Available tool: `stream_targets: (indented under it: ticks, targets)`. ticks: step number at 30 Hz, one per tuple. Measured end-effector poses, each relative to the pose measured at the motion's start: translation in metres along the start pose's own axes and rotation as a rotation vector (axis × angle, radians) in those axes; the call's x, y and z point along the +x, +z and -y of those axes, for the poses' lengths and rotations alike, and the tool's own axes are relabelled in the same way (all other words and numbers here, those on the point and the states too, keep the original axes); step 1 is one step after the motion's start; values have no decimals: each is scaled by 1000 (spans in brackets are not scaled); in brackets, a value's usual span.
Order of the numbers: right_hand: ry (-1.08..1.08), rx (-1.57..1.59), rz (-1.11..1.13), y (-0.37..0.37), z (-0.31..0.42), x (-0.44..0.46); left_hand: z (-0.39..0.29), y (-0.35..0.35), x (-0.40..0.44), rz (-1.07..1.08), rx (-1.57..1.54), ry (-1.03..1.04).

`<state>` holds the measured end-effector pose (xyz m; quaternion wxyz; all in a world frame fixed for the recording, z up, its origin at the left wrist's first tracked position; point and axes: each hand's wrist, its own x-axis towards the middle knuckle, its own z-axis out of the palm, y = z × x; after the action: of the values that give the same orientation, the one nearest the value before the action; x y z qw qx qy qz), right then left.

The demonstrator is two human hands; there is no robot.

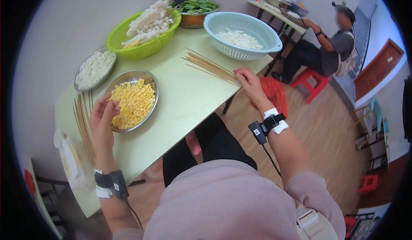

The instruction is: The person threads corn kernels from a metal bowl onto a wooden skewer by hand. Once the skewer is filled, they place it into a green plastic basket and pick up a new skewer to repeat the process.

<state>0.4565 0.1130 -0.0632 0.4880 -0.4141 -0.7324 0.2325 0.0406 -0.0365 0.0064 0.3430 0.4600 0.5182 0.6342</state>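
My left hand [104,113] is at the left rim of a steel bowl [156,95] of yellow corn kernels [134,100]. Its fingers are pinched together, with a small yellow bit, seemingly a corn kernel, at the tips. Over at the table's front right edge, my right hand [250,83] has thumb and fingers closed on the near ends of a bundle of bamboo skewers [208,66]. Those skewers lie fanned out on the table; how many are between the fingers is hidden. More bamboo skewers [81,120] lie to the left, partly behind my left hand.
On the pale green table [180,107] stand a plate of white pieces [95,69], a green basket [113,42] of skewered white mushrooms, a bowl of leafy greens [197,6] and a blue basket [270,47]. A seated person [341,42] works at another table.
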Motion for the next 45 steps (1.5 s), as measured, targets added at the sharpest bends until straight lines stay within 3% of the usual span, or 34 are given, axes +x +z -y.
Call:
stream_targets:
  ticks: [7, 15, 17, 19, 27, 31, 33, 37, 39, 42, 45]
  targets:
    - [-10, -20, 35, 1, 0, 3, 7, -1, -1, -80, -31, 66]
    - [86, 126, 212, -9, -16, 9, 20, -9, 0, -363, 173, 434]
    - [137, 205, 280, -16, -23, 14, 21, -11, 0, -379, 192, 418]
    - [334, 326, 396, -28, -2, 22, 23, -8, 1, -366, 149, 365]
    - [331, 289, 558, -36, 21, 28, 29, -11, 2, -282, 254, 262]
    - [204, 399, 648, 4, 42, 32, 29, -3, -2, -140, 336, 229]
    - [-17, 243, 649, 29, 67, 43, 23, 3, -5, -155, 350, 222]
    - [75, 499, 671, 86, 106, 58, 21, 4, -9, -105, 491, 142]
    - [88, 576, 652, 113, 115, 70, 15, 8, -10, -55, 561, 197]
    - [191, 702, 475, 153, 127, 98, 8, 10, -12, 71, 580, 127]
    - [163, 802, 425, 189, 131, 125, 4, 13, -11, 138, 672, 258]
